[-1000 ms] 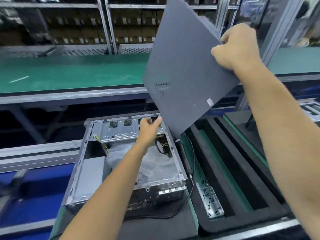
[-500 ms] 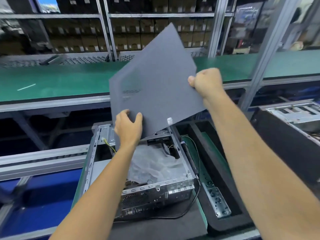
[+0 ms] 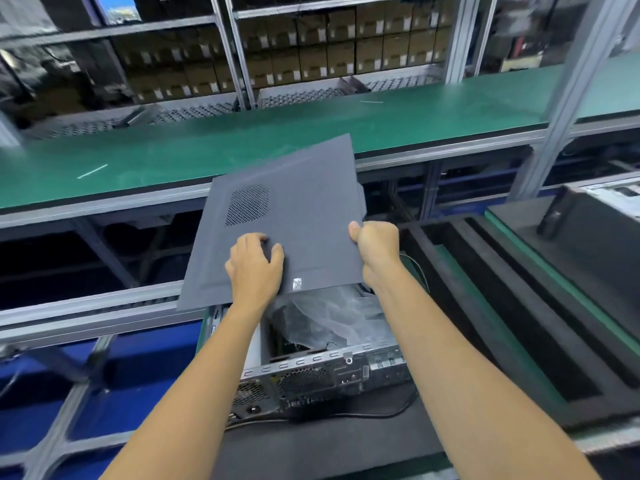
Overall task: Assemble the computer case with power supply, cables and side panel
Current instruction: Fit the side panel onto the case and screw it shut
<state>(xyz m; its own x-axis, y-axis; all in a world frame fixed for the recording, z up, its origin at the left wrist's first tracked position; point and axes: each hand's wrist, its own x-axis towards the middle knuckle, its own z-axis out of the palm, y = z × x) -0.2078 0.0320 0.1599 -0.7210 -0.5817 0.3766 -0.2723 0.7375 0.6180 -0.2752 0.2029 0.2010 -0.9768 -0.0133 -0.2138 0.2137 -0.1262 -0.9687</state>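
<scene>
your right hand [image 3: 375, 245] pinches the side panel [image 3: 284, 223] at its edge and your left hand [image 3: 254, 263] lies flat on it; thin stiff sheet, likely light, so hold both edges.

The side panel [image 3: 298, 216] I hold is matt dark grey, with a patch of fine mesh holes [image 3: 247, 205] toward its far left corner and a small silvery sticker [image 3: 297, 284] near its near edge. Below the panel, the computer case [image 3: 322, 372] is bare silver metal, with translucent grey-white plastic wrap [image 3: 332, 317] inside. Beyond the panel runs a green bench top [image 3: 173, 150]; right of the case lies black foam [image 3: 519, 306].
</scene>
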